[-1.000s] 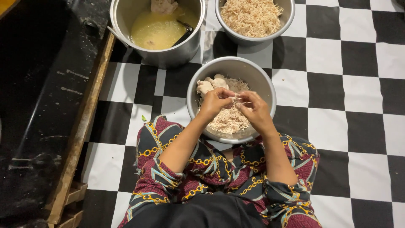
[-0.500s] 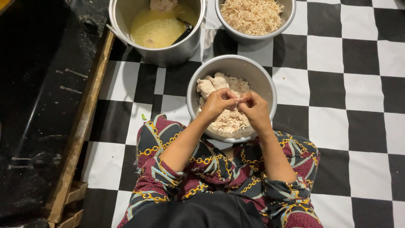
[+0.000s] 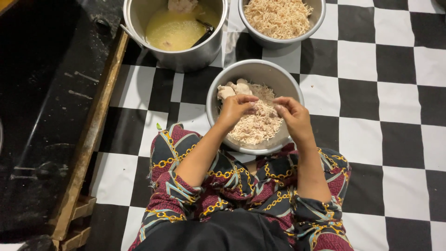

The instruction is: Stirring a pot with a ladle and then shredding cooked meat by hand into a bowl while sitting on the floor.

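Seated on a black-and-white checkered floor, we work over a round metal bowl set just in front of our knees, both hands poised above its contents. Our left hand has its fingers curled in, pinching a small piece of pale cooked chicken between thumb and fingertips. Our right hand hovers just beside it, fingers loosely bent and drawn toward the thumb; whether it grips any shred we cannot tell. The two hands are apart, a narrow gap between them. Below them the bowl holds a heap of shredded meat, with whole pale chunks lying at its far left side. Beyond it, at the top of the view, stands a large steel pot of yellow broth with a dark utensil handle leaning in it, and just to its right a second bowl filled with fine shreds. A dark raised platform with a wooden edge runs along our left
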